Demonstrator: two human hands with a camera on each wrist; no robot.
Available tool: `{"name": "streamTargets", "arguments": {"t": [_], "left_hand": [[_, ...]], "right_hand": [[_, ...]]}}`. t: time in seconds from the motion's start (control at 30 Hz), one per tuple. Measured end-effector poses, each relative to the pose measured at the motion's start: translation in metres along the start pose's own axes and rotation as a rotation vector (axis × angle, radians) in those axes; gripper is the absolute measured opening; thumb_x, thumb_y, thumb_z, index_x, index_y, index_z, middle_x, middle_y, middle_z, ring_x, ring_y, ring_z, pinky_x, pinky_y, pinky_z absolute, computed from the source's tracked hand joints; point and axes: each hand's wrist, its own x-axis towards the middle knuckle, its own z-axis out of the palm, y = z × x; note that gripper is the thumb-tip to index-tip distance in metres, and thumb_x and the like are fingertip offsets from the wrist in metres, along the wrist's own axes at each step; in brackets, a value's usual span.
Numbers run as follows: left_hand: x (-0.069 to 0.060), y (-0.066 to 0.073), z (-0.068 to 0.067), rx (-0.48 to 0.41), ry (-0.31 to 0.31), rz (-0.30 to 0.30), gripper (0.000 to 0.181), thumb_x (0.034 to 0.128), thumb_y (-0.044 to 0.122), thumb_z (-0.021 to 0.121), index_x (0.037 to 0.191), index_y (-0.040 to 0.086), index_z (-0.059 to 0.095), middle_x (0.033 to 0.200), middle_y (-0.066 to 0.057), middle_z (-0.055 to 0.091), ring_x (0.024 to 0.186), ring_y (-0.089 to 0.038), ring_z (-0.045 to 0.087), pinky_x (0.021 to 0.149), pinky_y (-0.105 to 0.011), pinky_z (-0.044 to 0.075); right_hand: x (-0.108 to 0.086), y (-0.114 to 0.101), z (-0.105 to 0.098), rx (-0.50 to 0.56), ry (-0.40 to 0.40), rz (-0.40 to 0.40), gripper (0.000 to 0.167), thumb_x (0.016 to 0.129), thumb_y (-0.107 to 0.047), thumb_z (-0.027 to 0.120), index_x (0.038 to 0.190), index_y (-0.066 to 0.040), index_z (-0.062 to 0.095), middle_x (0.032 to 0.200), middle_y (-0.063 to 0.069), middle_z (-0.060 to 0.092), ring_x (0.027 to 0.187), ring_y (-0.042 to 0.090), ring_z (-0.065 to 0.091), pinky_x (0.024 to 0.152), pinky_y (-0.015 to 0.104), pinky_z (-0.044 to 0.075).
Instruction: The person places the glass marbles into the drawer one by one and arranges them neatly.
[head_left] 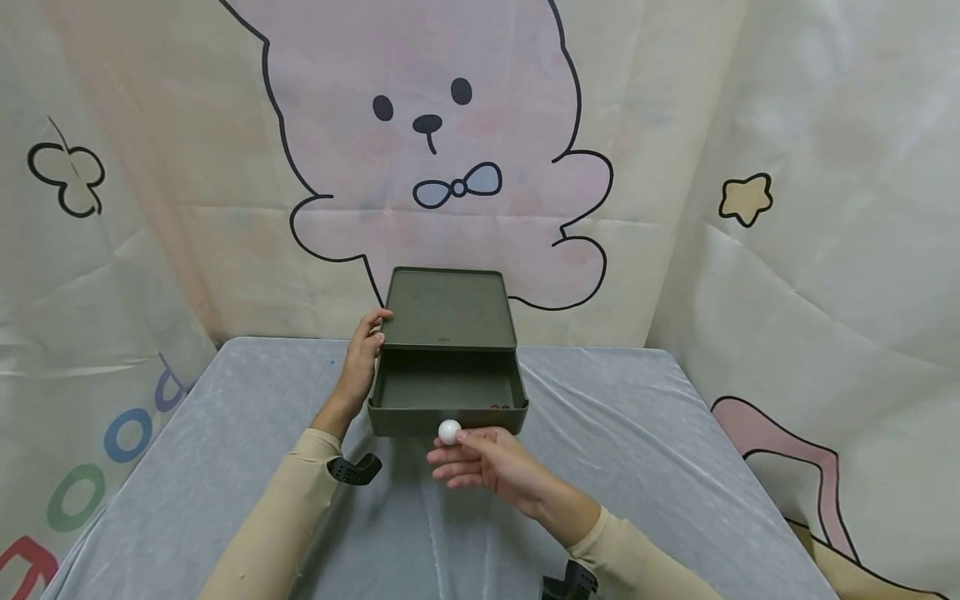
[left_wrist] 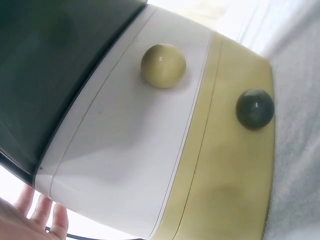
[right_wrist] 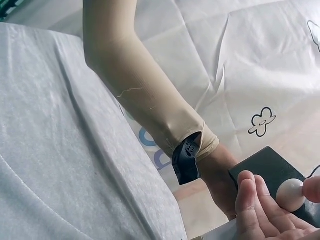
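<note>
A small drawer cabinet (head_left: pixel 450 308) with a dark green top stands on the cloth-covered table. Its green top drawer (head_left: pixel 442 421) is pulled out, and a few tiny reddish things (head_left: pixel 500 407) lie in the drawer's front right corner. My right hand (head_left: pixel 487 467) pinches the drawer's round white knob (head_left: pixel 449 431), thumb on it. At the cabinet's left side my left hand (head_left: pixel 365 354) rests against the edge, its fingers touching the side wall. In the left wrist view, a white drawer (left_wrist: pixel 115 130) with a yellow knob (left_wrist: pixel 163 66) sits above a yellow drawer (left_wrist: pixel 225 165) with a green knob (left_wrist: pixel 255 109).
Grey-blue cloth (head_left: pixel 637 467) covers the table around the cabinet. A printed fabric backdrop (head_left: pixel 645 100) hangs close behind and along both sides. Black wrist straps (head_left: pixel 355 469) are on both forearms.
</note>
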Motion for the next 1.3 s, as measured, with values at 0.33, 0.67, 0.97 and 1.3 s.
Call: {"name": "streamTargets", "arguments": {"t": [0.33,0.67,0.97,1.3], "left_hand": [[0.001,0.002,0.001,-0.002,-0.001,-0.010,0.046,0.1038,0.020,0.032,0.148,0.010,0.039,0.159,-0.016,0.028,0.148,-0.033,0.024,0.115,-0.061,0.020],[0.002,0.003,0.001,-0.005,0.004,-0.026,0.048,0.1022,0.020,0.032,0.148,0.009,0.040,0.161,-0.016,0.026,0.151,-0.032,0.021,0.116,-0.061,0.019],[0.001,0.002,0.000,-0.010,-0.003,-0.030,0.048,0.1020,0.021,0.032,0.149,0.009,0.039,0.161,-0.015,0.026,0.149,-0.032,0.023,0.114,-0.059,0.021],[0.000,0.004,0.000,-0.013,-0.005,-0.039,0.048,0.1021,0.020,0.032,0.148,0.009,0.038,0.162,-0.015,0.024,0.150,-0.031,0.020,0.118,-0.059,0.018]], "right_hand": [[0.006,-0.003,-0.004,0.001,0.006,0.000,0.046,0.105,-0.031,0.053,0.131,0.007,0.057,0.103,-0.002,0.078,0.091,0.009,0.075,0.080,0.025,0.058],[0.014,-0.005,-0.009,0.000,-0.005,-0.006,0.049,0.105,-0.033,0.053,0.132,0.007,0.057,0.105,-0.002,0.078,0.092,0.009,0.075,0.081,0.025,0.058],[0.020,-0.006,-0.011,-0.016,0.016,-0.009,0.048,0.106,-0.032,0.050,0.133,0.007,0.057,0.105,-0.003,0.078,0.090,0.009,0.074,0.080,0.025,0.059],[0.026,-0.008,-0.013,-0.024,0.020,-0.024,0.049,0.106,-0.032,0.050,0.134,0.008,0.055,0.105,-0.002,0.077,0.090,0.009,0.074,0.080,0.025,0.058]]}}
